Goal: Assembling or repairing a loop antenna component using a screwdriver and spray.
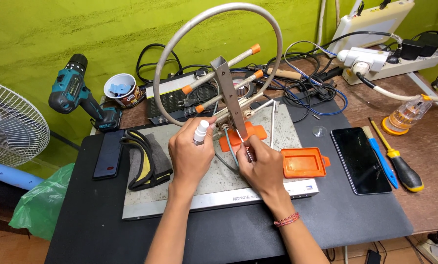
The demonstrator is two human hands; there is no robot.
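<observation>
My left hand (189,154) is curled shut around a small white spray bottle (200,132), thumb and fingers wrapping its body so the nozzle end points toward the base of the metal antenna (226,88), which I judge keeps the spray aimed at the joint. My right hand (263,166) is pinched closed on a thin white stick (243,144), held like a pen, its tip reaching the same spot at the foot of the upright grey mast, just above an orange plastic piece (241,134). The antenna stands on a flat grey device (209,188) that serves as a work surface, its big loop and orange-capped rods rising toward me. Just beside my right hand lies an orange lid (303,162); a folded grey and yellow cloth (145,161) sits near my left. Farther out on the black mat (346,215) rests a dark phone (360,159), then a blue brush (379,156) and a yellow-handled screwdriver (400,166), with a teal drill (77,93) well apart at the far left.
</observation>
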